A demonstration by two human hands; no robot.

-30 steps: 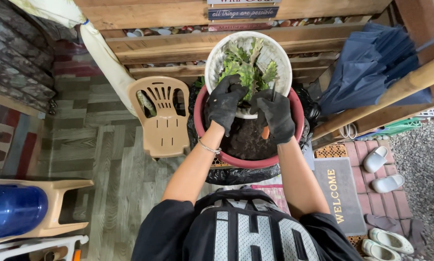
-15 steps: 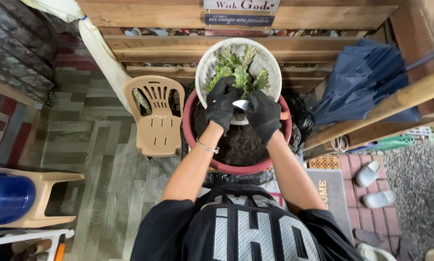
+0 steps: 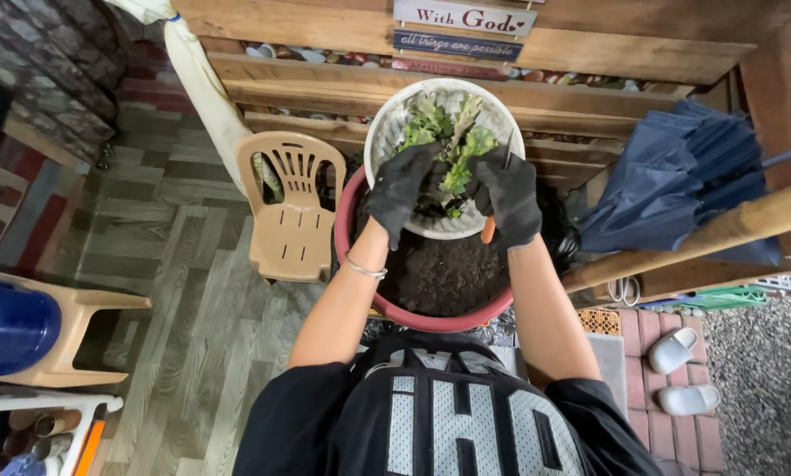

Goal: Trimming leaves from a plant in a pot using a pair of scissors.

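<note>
Blue drum (image 3: pixel 7 326), far left, resting in a tan plastic stand. Tan plastic chair (image 3: pixel 294 207), upright on the grey plank floor (image 3: pixel 175 291), just left of the pots. Left hand (image 3: pixel 400 189), black-gloved, fingers spread and pressed into the soil of the white pot (image 3: pixel 386 132) at its left side, grasping nothing separate. White pot holds a leafy green plant (image 3: pixel 453 141) and sits over the far rim of the larger red pot (image 3: pixel 347 229), which holds dark soil (image 3: pixel 444 273). Right hand (image 3: pixel 505 198), black-gloved, clenched around an orange-handled tool (image 3: pixel 489 231) at the white pot's right side. The plant stands between the hands, directly ahead of the person, stems roughly upright; both hands about equally near. Folded blue umbrella (image 3: pixel 677 176), right, leaning by the wooden rails. White slippers (image 3: pixel 677 370), lower right, on brick paving.
</note>
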